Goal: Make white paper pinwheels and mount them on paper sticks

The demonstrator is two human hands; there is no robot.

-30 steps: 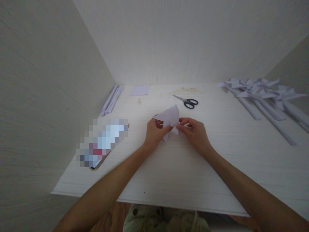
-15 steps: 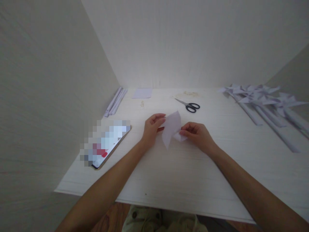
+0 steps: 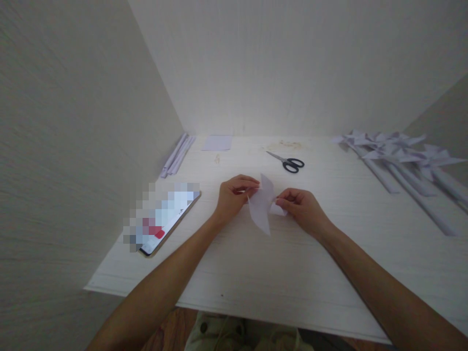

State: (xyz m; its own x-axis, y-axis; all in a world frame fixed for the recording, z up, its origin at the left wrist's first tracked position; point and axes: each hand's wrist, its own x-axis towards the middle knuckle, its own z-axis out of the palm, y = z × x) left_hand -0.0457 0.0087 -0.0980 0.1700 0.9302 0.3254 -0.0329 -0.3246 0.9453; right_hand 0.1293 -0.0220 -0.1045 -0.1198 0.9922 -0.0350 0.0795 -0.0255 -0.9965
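Both of my hands hold one pale lilac paper piece just above the white table, near its middle. My left hand pinches the paper's upper left edge between thumb and fingers. My right hand grips the folded right side of the same paper. The paper's pointed flap hangs down toward me between the two hands.
Black-handled scissors lie behind my hands. A phone rests at the left. Rolled paper sticks lie by the left wall, and a flat paper square sits at the back. Several paper pinwheels on sticks fill the right side.
The paper has been turned: its large flap pointed up and back a second ago and now hangs toward me. My left hand shifted its pinch to the upper edge.
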